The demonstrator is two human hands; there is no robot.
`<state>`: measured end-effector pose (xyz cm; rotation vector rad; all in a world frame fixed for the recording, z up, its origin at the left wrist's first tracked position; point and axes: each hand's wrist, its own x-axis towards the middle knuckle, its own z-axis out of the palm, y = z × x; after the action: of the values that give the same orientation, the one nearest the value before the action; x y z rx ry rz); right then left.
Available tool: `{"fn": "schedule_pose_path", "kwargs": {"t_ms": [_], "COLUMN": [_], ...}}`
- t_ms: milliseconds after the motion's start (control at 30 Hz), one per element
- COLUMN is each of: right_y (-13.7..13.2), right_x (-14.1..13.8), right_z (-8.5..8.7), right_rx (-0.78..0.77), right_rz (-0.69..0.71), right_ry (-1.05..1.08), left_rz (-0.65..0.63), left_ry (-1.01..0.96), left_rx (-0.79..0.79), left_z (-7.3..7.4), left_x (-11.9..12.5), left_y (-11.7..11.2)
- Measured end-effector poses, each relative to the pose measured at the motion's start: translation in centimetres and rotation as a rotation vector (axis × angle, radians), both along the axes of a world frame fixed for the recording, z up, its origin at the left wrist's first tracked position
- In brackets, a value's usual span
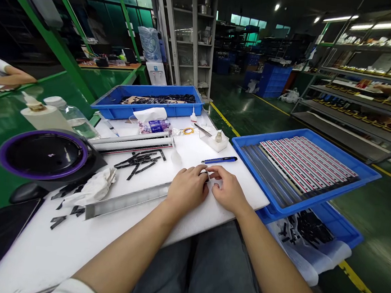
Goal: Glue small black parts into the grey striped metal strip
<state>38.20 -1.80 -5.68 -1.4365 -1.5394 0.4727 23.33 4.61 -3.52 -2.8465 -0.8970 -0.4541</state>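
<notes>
My left hand [188, 189] rests on the right end of a long metal channel strip [126, 200] lying on the white foam board [215, 157]. Its fingers are curled down onto the strip's end. My right hand [227, 190] sits beside it, fingertips pinching at that same end near my left fingers. What sits between the fingertips is too small to make out. A blue utility knife [219, 159] lies just beyond both hands. A pile of thin black strips [140, 160] lies to the left of the knife.
A blue tray [365, 175] of red-and-white striped strips stands at the right, another blue bin [344, 230] below it. A blue tray [144, 111] of black parts sits at the back. A purple-rimmed black dish [42, 154], glue bottles [42, 114], crumpled tissue [94, 188] and a small white holder [216, 141] surround the work area.
</notes>
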Motion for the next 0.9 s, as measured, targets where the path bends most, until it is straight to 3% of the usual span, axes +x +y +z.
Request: {"fn": "schedule_pose_path", "kwargs": {"t_ms": [667, 767, 900], "right_y": [-0.1, 0.0, 0.1], "right_x": [0.0, 0.1, -0.1], "right_z": [-0.4, -0.6, -0.7], "right_rx": [0.033, 0.073, 0.049], "right_rz": [-0.014, -0.071, -0.117], "right_ry": [0.032, 0.050, 0.035], "left_rz": [-0.014, -0.036, -0.014], "left_ry": [0.054, 0.080, 0.084], "left_rx": [-0.007, 0.004, 0.084], "left_z": [0.5, 1.4, 2.5], "left_x": [-0.2, -1.2, -4.5], "left_y": [-0.2, -0.6, -1.4]}}
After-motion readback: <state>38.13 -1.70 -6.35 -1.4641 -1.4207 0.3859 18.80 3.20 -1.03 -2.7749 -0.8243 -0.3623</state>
